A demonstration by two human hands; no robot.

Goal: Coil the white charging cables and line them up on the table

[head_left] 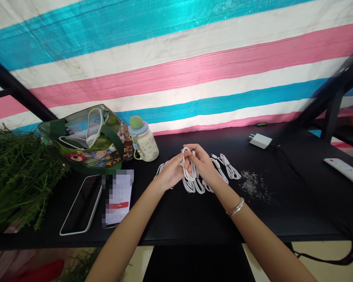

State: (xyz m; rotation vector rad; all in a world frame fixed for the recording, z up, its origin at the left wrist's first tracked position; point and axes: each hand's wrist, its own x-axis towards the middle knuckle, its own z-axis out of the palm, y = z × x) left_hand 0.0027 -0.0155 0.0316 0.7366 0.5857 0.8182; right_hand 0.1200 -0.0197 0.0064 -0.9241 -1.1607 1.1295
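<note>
The worktop (182,225) is black and smooth; behind it hangs a striped plastic sheet (176,102). The left hand (171,173) and right hand (202,162) grip a white looped cable (189,178) above other coils (199,188).

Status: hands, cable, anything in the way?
Left hand and right hand both gripping coiled white cable. Other cable bundles close by on black table, some partly hidden by hands.
</note>
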